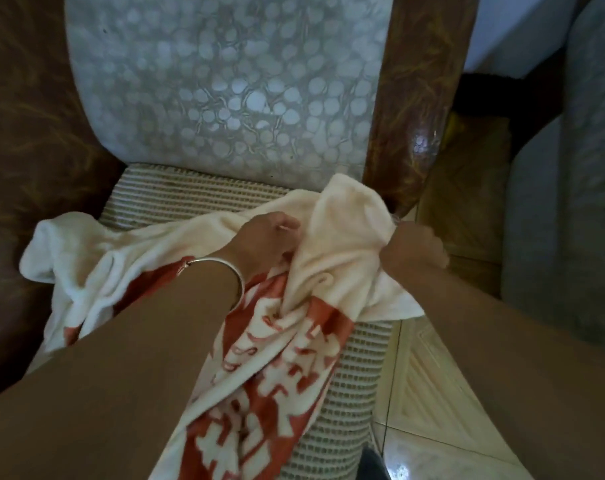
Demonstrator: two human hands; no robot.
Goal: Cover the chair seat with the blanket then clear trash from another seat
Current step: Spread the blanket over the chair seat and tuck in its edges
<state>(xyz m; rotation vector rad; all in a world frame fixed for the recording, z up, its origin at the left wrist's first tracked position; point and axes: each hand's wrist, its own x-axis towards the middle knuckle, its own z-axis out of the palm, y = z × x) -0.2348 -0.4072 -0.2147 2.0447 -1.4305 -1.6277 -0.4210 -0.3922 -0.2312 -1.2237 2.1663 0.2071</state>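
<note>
Covering step in hand; trash not yet addressed. Blanket (pixel 335 261) bunched on chair seat (pixel 190 195), trailing over front edge. Left hand (pixel 268 237) pinching a fold; right hand (pixel 415 249) beside armrest (pixel 408 133), grip indiscernible. Next: spread flat across bare rear.

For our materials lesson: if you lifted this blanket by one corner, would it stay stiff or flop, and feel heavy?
Probably floppy: the blanket bunches into folds between the left hand and right hand and drapes over the seat front. Likely light for its size; it looks thin and fleecy. The ribbed seat may stop it sliding.
</note>
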